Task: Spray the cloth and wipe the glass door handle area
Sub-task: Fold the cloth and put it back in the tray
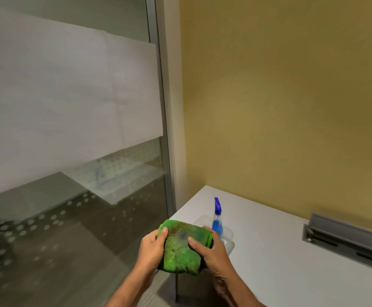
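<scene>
A folded green cloth point(181, 249) with darker stained patches is held between both hands at the bottom centre. My left hand point(151, 245) grips its left edge, thumb on top. My right hand point(211, 251) grips its right side, thumb pressed on the cloth's face. Just behind the right hand a clear spray bottle point(217, 220) with blue liquid and a blue nozzle stands upright on the white table point(280, 251). The glass panel point(69, 207) with a frosted band fills the left half. No door handle shows in view.
A grey metal frame post point(165, 129) separates the glass from the yellow wall point(291, 96). A grey cable tray with an open lid point(349, 242) is set into the table at the right. The table's left corner sits close to the post.
</scene>
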Demonstrator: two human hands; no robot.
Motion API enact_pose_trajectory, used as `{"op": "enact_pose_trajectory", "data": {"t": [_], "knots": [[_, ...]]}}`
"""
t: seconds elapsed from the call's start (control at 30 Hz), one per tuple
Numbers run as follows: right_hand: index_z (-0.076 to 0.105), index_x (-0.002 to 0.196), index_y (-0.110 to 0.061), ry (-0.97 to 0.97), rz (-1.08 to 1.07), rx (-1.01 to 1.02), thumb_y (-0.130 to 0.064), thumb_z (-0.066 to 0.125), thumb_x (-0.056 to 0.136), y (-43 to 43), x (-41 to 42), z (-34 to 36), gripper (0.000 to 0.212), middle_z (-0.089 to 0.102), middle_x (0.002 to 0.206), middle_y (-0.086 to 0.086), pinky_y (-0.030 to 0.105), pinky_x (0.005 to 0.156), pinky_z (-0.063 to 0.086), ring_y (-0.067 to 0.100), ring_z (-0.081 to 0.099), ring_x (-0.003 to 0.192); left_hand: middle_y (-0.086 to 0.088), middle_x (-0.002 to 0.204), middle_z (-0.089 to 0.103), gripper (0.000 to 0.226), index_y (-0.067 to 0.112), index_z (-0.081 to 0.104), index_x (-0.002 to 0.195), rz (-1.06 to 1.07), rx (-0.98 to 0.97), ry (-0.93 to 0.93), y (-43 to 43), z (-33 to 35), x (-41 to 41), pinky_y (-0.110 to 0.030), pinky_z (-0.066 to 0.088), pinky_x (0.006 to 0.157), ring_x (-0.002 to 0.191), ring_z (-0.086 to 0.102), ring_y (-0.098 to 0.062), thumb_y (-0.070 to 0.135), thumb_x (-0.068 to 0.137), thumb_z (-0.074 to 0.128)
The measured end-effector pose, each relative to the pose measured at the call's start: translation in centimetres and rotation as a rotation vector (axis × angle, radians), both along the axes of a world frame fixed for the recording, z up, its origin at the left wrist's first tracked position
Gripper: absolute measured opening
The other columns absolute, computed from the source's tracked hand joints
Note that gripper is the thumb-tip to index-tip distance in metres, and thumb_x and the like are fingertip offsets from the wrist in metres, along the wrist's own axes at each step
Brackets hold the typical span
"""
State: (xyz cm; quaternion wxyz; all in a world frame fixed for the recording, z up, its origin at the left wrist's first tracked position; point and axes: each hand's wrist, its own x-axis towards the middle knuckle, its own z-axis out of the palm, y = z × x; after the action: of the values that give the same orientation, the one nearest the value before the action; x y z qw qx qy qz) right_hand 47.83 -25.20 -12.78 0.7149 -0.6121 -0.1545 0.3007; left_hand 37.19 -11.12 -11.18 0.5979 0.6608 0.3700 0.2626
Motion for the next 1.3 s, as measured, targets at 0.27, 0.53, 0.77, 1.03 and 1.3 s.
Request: {"op": "enact_pose_trajectory", "data": {"t": [0.27, 0.53, 0.77, 1.03, 1.3], "knots": [[0.05, 0.135, -0.015, 0.052, -0.082, -0.108, -0.013, 0.083, 0.08, 0.9, 5.6, -3.5, 0.065, 0.066, 0.124, 0.013, 0.053, 0.096, 0.057, 0.032, 0.066, 0.112, -0.033, 0.093, 0.077, 0.044, -0.013, 0.072, 0.09, -0.103, -0.154, 0.071, 2.8, -3.7, 8.2, -0.038, 0.048, 0.074, 0.079, 0.067, -0.028, 0.028, 0.102, 0.064], [0.058, 0.131, -0.003, 0.14, -0.416, -0.15, -0.006, 0.077, 0.085, 7.1, 11.0, -7.0, 0.05, 0.068, 0.116, 0.016, 0.05, 0.097, 0.057, 0.035, 0.065, 0.107, -0.016, 0.095, 0.082, 0.028, 0.006, 0.081, 0.09, -0.102, -0.253, 0.048, 8.5, -9.4, 15.7, -0.037, 0.059, 0.076, 0.084, 0.074, -0.028, 0.032, 0.096, 0.073], [0.059, 0.127, -0.01, 0.13, -0.671, -0.22, -0.015, 0.079, 0.084, 12.8, 13.9, -11.3, 0.049, 0.065, 0.102, 0.005, 0.041, 0.091, 0.054, 0.028, 0.061, 0.097, -0.009, 0.112, 0.076, 0.017, 0.011, 0.076, 0.105, -0.268, -0.095, 0.155, 12.9, -15.0, 22.0, -0.029, 0.055, 0.084, 0.103, 0.069, -0.023, 0.015, 0.103, 0.06], [0.055, 0.137, -0.013, 0.011, -0.696, -0.3, -0.017, 0.078, 0.085, 16.6, 16.3, -15.4, 0.057, 0.069, 0.12, 0.012, 0.038, 0.097, 0.053, 0.03, 0.065, 0.108, -0.008, 0.135, 0.07, 0.031, 0.011, 0.07, 0.131, -0.47, -0.03, 0.257, 16.0, -22.2, 26.3, -0.034, 0.052, 0.108, 0.125, 0.065, -0.022, 0.017, 0.108, 0.051], [0.052, 0.143, -0.016, -0.044, -0.763, -0.363, -0.016, 0.076, 0.088, 18.2, 17.4, -17.4, 0.06, 0.07, 0.113, 0.009, 0.035, 0.094, 0.051, 0.025, 0.063, 0.098, 0.004, 0.167, 0.036, 0.047, 0.03, 0.049, 0.15, -0.6, 0.278, 0.543, 16.8, -25.3, 27.5, -0.05, 0.017, 0.127, 0.153, 0.035, -0.018, 0.048, 0.11, 0.034]]}}
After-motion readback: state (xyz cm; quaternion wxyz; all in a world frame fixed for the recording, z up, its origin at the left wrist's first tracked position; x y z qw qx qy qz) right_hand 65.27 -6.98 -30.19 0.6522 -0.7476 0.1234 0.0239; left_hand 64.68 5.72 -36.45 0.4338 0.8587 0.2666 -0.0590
